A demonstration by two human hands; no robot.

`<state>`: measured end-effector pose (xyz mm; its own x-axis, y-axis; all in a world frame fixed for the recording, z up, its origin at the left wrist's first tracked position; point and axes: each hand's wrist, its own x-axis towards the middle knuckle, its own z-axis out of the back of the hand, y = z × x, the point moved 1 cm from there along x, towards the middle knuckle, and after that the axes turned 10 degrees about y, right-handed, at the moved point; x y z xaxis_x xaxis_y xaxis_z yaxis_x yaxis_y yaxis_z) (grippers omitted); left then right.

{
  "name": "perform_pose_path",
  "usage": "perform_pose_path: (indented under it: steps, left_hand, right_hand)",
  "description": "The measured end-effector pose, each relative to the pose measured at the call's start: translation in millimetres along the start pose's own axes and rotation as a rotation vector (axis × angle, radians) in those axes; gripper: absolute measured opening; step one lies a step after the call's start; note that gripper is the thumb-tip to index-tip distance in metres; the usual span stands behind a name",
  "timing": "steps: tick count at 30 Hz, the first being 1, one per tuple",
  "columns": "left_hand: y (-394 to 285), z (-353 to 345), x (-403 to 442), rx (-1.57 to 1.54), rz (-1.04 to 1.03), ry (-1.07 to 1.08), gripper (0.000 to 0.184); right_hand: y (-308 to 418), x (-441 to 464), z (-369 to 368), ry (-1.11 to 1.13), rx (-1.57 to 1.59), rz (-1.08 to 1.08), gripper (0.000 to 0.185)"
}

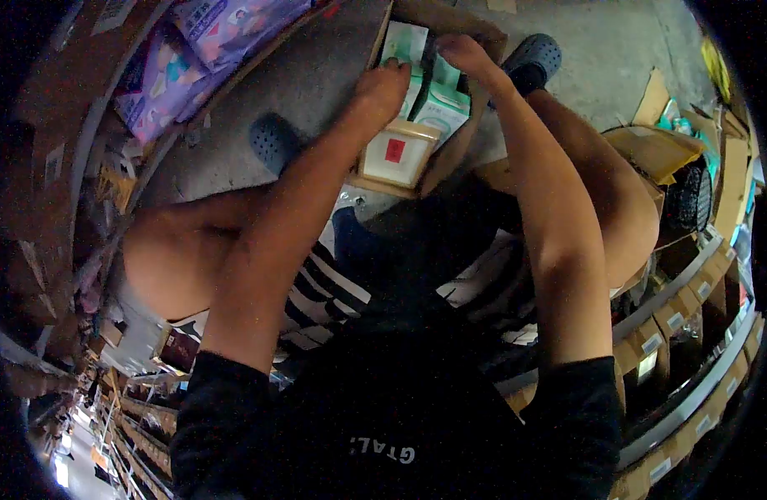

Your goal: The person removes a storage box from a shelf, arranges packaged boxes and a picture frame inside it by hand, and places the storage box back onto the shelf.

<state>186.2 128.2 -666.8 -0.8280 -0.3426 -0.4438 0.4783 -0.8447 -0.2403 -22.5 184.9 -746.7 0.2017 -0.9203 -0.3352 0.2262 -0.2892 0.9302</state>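
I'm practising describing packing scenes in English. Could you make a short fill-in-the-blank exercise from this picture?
1. The label on the pale item in the cardboard box is ____.
2. The hand nearer that label is the person's ____ one.
3. The lettered T-shirt is ____.
4. The plastic packages at the picture's upper left are mostly ____.

Missing words: red; left; black; purple.

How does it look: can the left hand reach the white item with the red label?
Probably yes: the left hand is close by, and nothing appears to lie over the white item.
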Motion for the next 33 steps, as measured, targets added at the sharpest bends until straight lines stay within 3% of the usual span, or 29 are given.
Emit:
perform_pose_path:
  steps: [2,6,8,9,10,12,15,18,20,21,24,26,29,33]
  left_hand:
    - [-3.3,7.1,-1.2,-0.018,0.022,0.029,0.032]
    - [-4.9,9.3,-1.5,-0.111,0.104,0.130,0.038]
    - [-1.0,-2.2,-2.5,-0.077,0.072,0.057,0.041]
    - [1.2,-4.9,-2.8,-0.050,0.036,-0.018,0.043]
    - [1.1,1.3,-2.7,-0.042,0.035,-0.017,0.043]
    - [-2.5,10.3,-3.3,-0.044,0.052,0.135,0.045]
    - [-3.0,10.8,-6.2,-0.103,0.037,0.135,0.047]
    - [-6.1,10.0,-10.2,-0.079,0.005,0.063,0.045]
    - [-9.3,16.0,-13.1,-0.094,0.017,0.135,0.046]
    - [-10.6,20.6,-13.4,-0.110,0.031,0.205,0.046]
    - [-14.3,13.6,-15.0,-0.087,0.077,0.143,0.047]
    - [-15.3,11.5,-17.6,-0.084,0.068,0.129,0.047]
    - [-16.4,5.0,-23.2,-0.086,0.069,0.085,0.046]
    - [-14.0,-2.4,-23.4,-0.190,0.094,0.073,0.051]
  right_hand:
    - [-4.6,13.8,-0.5,-0.165,-0.148,-0.091,0.035]
    - [-40.4,47.7,-15.0,-0.341,-0.181,-0.045,0.035]
    - [-19.7,45.4,-23.5,-0.353,0.232,-0.017,0.031]
    - [-7.3,48.1,-26.4,-0.356,0.237,-0.012,0.031]
    - [-2.3,53.0,-28.0,-0.335,0.005,-0.243,0.030]
    - [2.7,57.6,-28.9,-0.314,-0.223,-0.473,0.030]
    - [-40.0,72.0,-43.5,-0.387,-0.159,-0.302,0.031]
    - [-69.6,80.3,-54.4,-0.288,-0.612,-0.036,0.034]
    - [-83.3,79.2,-58.3,-0.425,0.516,-0.248,0.029]
    - [-80.9,81.9,-57.0,-0.429,0.517,-0.244,0.029]
    - [-49.7,77.2,-58.2,-0.402,0.696,-0.599,0.024]
    - [3.0,60.9,-60.4,-0.376,0.636,-0.413,0.025]
    - [-7.3,54.6,-67.1,-0.393,0.850,-0.459,0.025]
    - [-27.8,41.8,-61.4,-0.256,0.687,-0.385,0.025]
